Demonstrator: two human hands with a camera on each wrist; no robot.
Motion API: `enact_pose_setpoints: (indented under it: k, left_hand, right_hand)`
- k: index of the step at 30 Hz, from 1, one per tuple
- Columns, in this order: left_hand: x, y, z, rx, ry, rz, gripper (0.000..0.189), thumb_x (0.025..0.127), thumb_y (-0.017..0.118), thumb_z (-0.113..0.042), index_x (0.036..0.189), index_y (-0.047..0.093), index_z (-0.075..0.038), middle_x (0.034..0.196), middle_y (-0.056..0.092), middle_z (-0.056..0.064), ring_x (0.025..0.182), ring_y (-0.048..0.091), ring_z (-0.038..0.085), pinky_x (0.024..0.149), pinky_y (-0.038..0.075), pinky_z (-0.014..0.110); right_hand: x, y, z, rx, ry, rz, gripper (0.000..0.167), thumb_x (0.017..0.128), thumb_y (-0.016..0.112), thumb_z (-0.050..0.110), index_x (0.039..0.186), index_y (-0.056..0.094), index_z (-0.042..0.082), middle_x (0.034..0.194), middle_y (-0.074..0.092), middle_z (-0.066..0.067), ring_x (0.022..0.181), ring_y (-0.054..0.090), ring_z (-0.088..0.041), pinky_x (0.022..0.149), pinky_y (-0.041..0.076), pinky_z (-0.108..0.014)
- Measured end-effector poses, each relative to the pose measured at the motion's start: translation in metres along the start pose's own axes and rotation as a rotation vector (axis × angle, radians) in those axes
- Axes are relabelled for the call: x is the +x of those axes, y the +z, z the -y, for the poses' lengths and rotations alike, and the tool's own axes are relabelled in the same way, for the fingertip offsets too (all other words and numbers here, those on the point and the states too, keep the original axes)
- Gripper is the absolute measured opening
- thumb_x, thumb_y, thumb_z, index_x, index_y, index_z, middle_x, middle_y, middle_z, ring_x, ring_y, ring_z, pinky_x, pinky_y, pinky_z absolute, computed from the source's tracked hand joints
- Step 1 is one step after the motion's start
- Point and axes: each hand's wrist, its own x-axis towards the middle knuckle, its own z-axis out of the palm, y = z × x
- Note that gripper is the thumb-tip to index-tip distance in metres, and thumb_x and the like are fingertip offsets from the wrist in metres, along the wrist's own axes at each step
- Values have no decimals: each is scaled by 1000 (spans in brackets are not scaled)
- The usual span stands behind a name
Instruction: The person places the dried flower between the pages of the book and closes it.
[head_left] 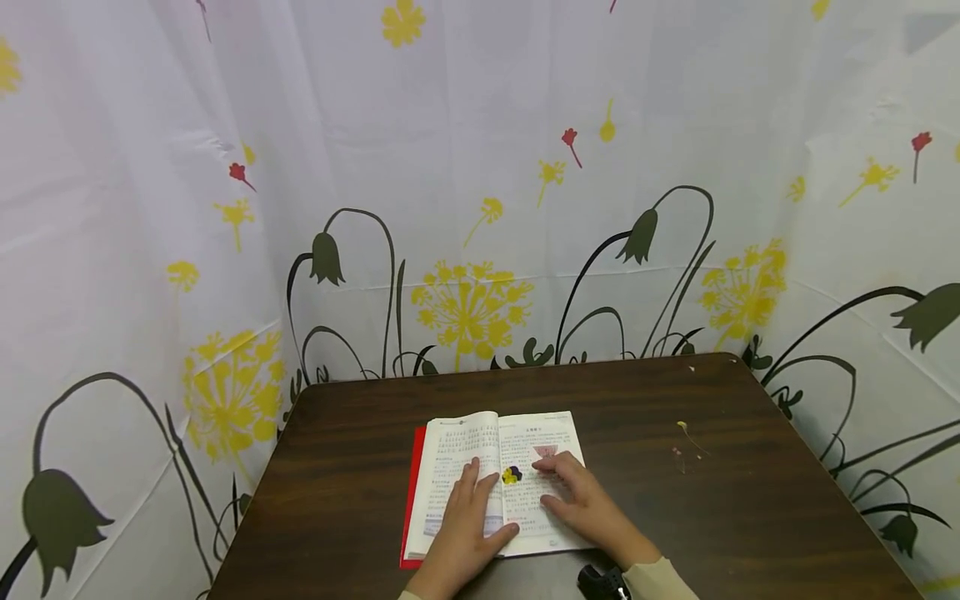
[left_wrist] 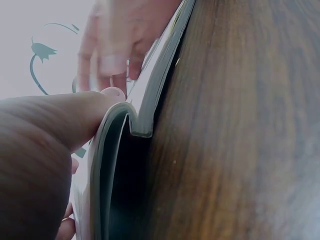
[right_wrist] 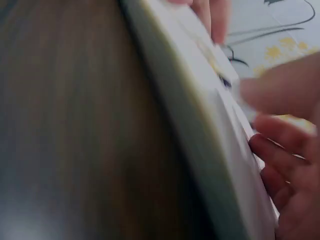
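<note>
An open book with printed pages lies on the dark wooden table, a red cover showing along its left side. Near the gutter, on the right page, is a yellow and dark purple flower. My left hand rests on the left page, fingers spread, its thumb pressing by the gutter at the lower edge. Just right of the flower, my right hand is over the right page with loosely bent fingers, and nothing shows between them. In the right wrist view its fingertips are close to the page.
Right of the book, a thin stemmed yellow flower and a small faded sprig lie on the table. A black wrist device sits at the right sleeve. Behind the table hangs a white flower-printed curtain.
</note>
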Motion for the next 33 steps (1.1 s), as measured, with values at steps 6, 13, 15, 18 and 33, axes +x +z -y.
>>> enact_pose_setpoints:
  k: [6,13,15,18,33]
  left_hand:
    - [2,-1,-2,7,-6,7,85,91,85,-49,158,50,-9,178,26,26,165,27,47,130,25,72]
    - [4,-4,-1,-5,-33,10,86,90,84,-49,159,49,-10,179,24,24,166,25,46,131,23,71]
    - [3,-3,-1,-16,-44,21,89,90,84,-49,161,47,-10,180,23,23,167,24,45,132,23,71]
    - [2,-1,-2,-29,-39,28,95,91,84,-49,163,43,-4,179,23,25,167,24,46,131,22,72]
    - [2,1,-2,-14,-44,24,105,92,82,-54,168,34,-1,180,21,23,167,22,46,132,21,70]
  right_hand:
    - [-28,-26,2,-271,-87,91,47,88,90,15,131,74,12,150,66,-16,144,58,-42,121,46,-43]
    - [-41,-51,5,-164,129,266,60,95,84,29,151,65,20,168,53,-11,158,42,-44,131,33,-46]
    - [-42,-55,5,-121,173,305,60,96,83,31,153,63,21,170,50,-10,159,38,-46,133,31,-38]
    - [-43,-59,5,-87,204,335,60,97,82,34,153,63,21,171,48,-10,159,37,-48,131,32,-33]
    - [-40,-52,0,-110,146,252,47,93,85,26,138,71,26,162,57,-7,152,48,-47,127,37,-34]
